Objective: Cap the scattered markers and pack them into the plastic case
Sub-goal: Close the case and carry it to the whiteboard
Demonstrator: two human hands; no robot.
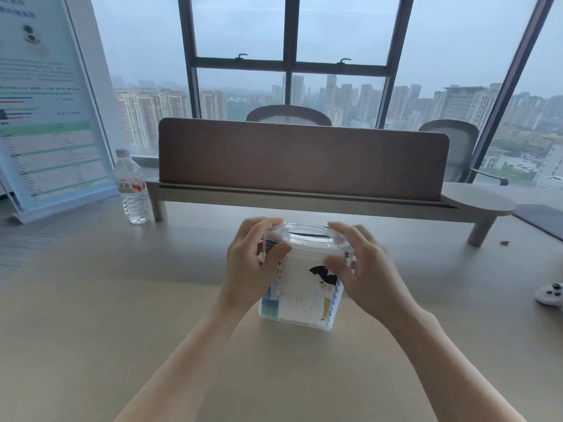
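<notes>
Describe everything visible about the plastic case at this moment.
The case is a clear plastic box standing upright on the table, lid on, with a handle recess in the top. A white printed sheet with a dark figure shows through its front, with coloured strips at the lower sides. The left hand and right hand hold its upper sides.

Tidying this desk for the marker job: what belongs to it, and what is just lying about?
Job: case, lid on, left hand and right hand gripping its sides.

Lying about: water bottle, display stand, white controller, small red bit.
</notes>
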